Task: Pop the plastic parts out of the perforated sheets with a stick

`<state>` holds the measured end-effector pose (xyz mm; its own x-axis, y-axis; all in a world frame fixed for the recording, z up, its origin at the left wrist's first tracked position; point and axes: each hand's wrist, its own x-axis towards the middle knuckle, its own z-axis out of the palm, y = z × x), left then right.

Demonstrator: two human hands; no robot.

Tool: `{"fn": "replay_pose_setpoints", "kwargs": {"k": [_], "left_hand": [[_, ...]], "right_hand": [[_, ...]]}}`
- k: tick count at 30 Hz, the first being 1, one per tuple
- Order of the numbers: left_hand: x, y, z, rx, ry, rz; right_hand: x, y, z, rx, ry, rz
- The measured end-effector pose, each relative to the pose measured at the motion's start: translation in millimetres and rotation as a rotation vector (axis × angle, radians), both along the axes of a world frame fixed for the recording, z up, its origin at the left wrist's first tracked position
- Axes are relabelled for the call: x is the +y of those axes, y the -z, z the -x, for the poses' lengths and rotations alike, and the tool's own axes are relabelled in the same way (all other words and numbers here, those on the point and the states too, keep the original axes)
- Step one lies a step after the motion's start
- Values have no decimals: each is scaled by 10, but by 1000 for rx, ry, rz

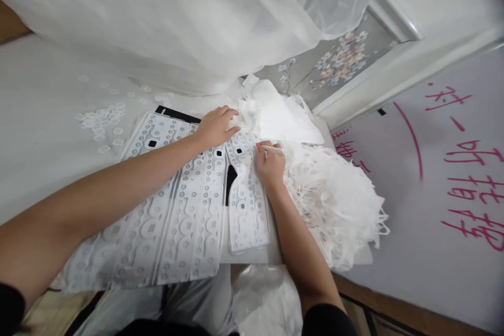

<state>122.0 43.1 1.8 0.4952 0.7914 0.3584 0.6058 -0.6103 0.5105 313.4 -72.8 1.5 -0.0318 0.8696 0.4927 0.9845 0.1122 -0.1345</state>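
White sheets [147,228] of die-cut parts, with rows of round and curved shapes and small black squares, lie on the table. A narrower piece [248,210] of the same sheet lies to their right, its upper part bent. My left hand [214,127] rests at the top of this piece, thumb and fingers apart, nothing visible between them. Beside the piece's upper right edge, my right hand [271,165] is closed around a thin white stick-like tool [273,148]; its exact kind is unclear. Black strips [179,114] show at the sheets' far edge and between them.
A large heap of white strip scraps [334,194] stands right of my right hand. Small white squares [100,121] lie scattered at left. A translucent white plastic bag [189,21] hangs over the far side. A board with red handwriting [444,168] stands at right.
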Motion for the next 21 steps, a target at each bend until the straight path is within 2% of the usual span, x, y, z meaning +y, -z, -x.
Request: {"fn": "replay_pose_setpoints", "kwargs": {"k": [2, 4, 7, 9, 10, 12, 14, 16, 18, 21], "left_hand": [[-59, 9, -16, -14, 75, -165], [-104, 34, -27, 12, 173, -247], [-124, 37, -38, 9, 245, -279], [-148, -58, -43, -20, 246, -267], [-187, -147, -45, -25, 243, -256], [-355, -379, -42, 24, 253, -222], [-663, -597, -26, 174, 285, -174], [-1067, -688, 7, 381, 296, -117], [-1474, -601, 61, 493, 335, -198], [-1902, -266, 164, 514, 351, -432]], "right_hand": [[15, -2, -87, 33, 53, -62], [26, -33, -230, 85, 167, -172], [4, -148, -447, 189, 273, -376], [-57, -248, -493, 290, 219, -421], [-102, -293, -472, 365, 167, -387], [-213, -346, -356, 562, 49, -201], [-335, -338, -191, 751, -69, 34], [-451, -272, -41, 840, -167, 196], [-545, -179, 51, 844, -220, 261], [-619, -64, 76, 822, -250, 289]]}}
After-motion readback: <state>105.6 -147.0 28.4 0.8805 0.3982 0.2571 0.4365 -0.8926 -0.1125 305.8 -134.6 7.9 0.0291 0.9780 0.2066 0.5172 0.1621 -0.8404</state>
